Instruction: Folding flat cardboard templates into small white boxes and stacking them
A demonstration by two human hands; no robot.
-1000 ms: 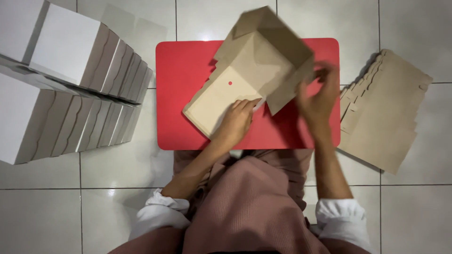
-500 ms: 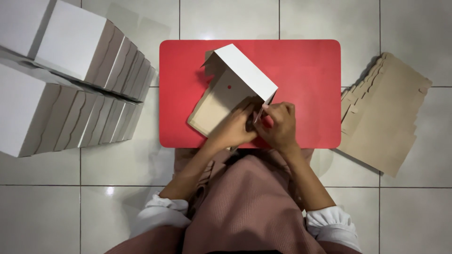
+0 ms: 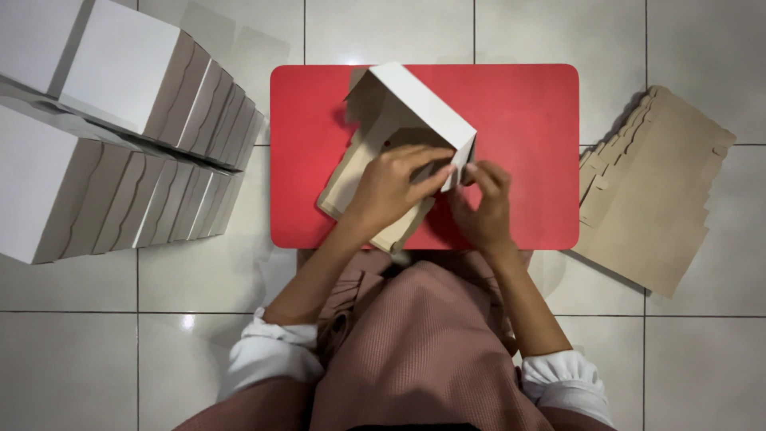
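Observation:
A half-folded cardboard box [image 3: 403, 120], white outside and brown inside, stands on a small red table [image 3: 527, 120]. One white wall of it is raised along its right side. My left hand [image 3: 391, 185] rests on the box's brown inside and grips the near end of that raised wall. Close to it, my right hand [image 3: 483, 199] pinches the wall's near corner with its fingertips. The near part of the box is hidden under both hands.
Two rows of folded white boxes [image 3: 120, 136] lie stacked on the tiled floor at the left. A pile of flat brown cardboard blanks [image 3: 658, 187] lies on the floor at the right. My lap in a pink garment [image 3: 415, 351] fills the near middle.
A second ago the blank was held up with its brown side showing. It has since been folded down onto the table with a white wall raised, and both hands have come together at its near corner.

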